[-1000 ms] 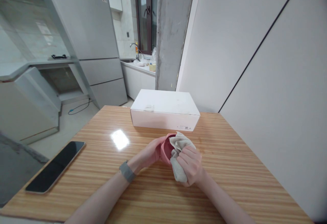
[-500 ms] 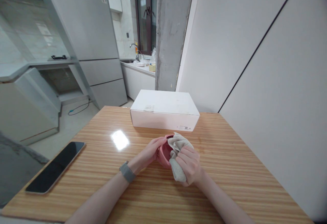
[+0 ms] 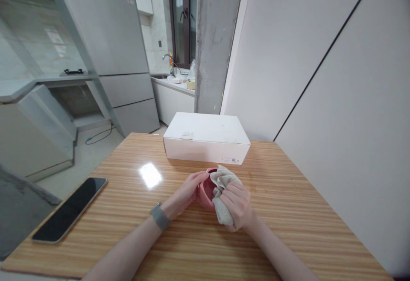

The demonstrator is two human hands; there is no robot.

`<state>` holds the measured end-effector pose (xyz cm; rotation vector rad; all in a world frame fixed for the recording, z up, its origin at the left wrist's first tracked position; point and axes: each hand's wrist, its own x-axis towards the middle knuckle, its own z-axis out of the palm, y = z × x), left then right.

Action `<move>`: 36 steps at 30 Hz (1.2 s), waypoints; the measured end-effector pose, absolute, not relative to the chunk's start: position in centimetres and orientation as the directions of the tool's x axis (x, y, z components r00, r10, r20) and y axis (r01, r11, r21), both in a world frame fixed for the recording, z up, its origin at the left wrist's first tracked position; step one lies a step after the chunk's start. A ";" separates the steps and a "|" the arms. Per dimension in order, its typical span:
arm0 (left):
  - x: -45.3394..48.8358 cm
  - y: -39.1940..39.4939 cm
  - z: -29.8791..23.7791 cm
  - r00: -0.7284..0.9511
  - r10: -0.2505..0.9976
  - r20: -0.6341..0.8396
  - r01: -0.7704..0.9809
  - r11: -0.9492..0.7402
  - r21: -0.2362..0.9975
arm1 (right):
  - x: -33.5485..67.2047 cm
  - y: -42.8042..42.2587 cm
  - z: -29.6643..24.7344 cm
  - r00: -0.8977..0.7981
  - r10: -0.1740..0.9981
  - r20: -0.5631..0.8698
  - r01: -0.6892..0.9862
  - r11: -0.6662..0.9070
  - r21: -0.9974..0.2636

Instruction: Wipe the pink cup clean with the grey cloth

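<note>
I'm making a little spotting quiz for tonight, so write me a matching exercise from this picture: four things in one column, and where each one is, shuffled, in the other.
Things:
1. Pink cup
2. Cloth
3. Phone
4. White box

Places:
A. Near the left edge of the table
B. Toward the table's far edge
C. In the left hand
D. Bunched in the right hand

Pairs: 1-C, 2-D, 3-A, 4-B

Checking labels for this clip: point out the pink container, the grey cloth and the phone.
Pink container (image 3: 203, 198): head view, outer wall below the open rim.
Grey cloth (image 3: 225, 177): head view, bunched upper folds.
Phone (image 3: 70, 209): head view, middle of the dark screen.
</note>
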<state>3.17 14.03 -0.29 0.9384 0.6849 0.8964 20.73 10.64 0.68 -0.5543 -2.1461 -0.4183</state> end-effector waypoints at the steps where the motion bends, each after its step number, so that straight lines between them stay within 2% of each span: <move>1: 3.2 14.0 -0.3 0.464 0.878 -0.117 -0.339 0.298 0.892 | 20.7 10.6 0.7 -0.534 0.237 0.811 0.526 0.845 0.099; 7: 3.3 13.9 -0.3 0.450 0.885 -0.119 -0.350 0.298 0.888 | 20.7 10.6 0.7 -0.531 0.246 0.811 0.520 0.850 0.083; 17: 4.1 13.5 -0.5 0.332 0.937 -0.111 -0.401 0.247 0.882 | 20.6 11.0 0.4 -0.476 0.289 0.830 0.585 0.809 0.054; 21: 5.2 12.6 -0.3 0.254 0.952 -0.168 -0.481 0.276 0.832 | 19.6 11.0 0.0 -0.425 0.383 0.820 0.713 0.700 0.043; 25: 6.1 11.4 -0.3 0.196 0.966 -0.167 -0.603 0.253 0.757 | 18.3 10.9 -0.3 -0.334 0.485 0.808 0.818 0.575 -0.007; 31: 5.4 11.2 0.3 0.366 0.923 -0.122 -0.586 0.330 0.740 | 18.9 10.6 0.3 -0.402 0.358 0.843 0.737 0.673 0.066; 36: 3.2 12.7 0.6 0.497 0.851 -0.172 -0.500 0.443 0.745 | 19.6 9.9 0.8 -0.525 0.285 0.802 0.600 0.792 0.112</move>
